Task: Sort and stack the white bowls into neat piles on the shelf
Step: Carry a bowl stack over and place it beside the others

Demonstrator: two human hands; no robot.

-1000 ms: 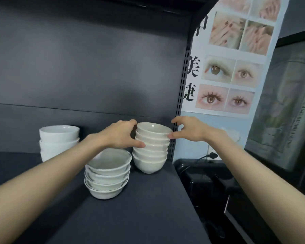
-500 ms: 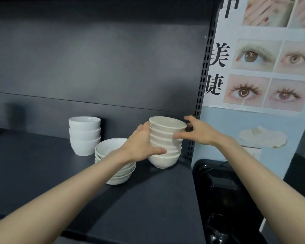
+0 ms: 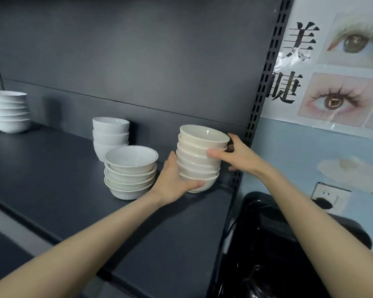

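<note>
At right end of dark grey shelf [image 3: 52, 168], tall stack of cream ceramic bowls [image 3: 199, 162] now leans. Left hand [image 3: 173, 179] has slid down to base, right hand [image 3: 239, 157] on upper side. Fingers [image 3: 235, 140] of both clamped on stack. Pile probably about to be moved.

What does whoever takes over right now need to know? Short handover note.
Left hand: cups the base of the tall stack of off-white ceramic bowls at the right end of the dark grey metal shelf.
Right hand: grips the stack's upper side.
Whether the stack is lifted off the shelf, cannot tell.
Done: three other piles stand on the shelf: wide shallow white bowls, deep white bowls behind them, and a far-left white pile.
Left: probably place the held stack squarely and let go.
</note>
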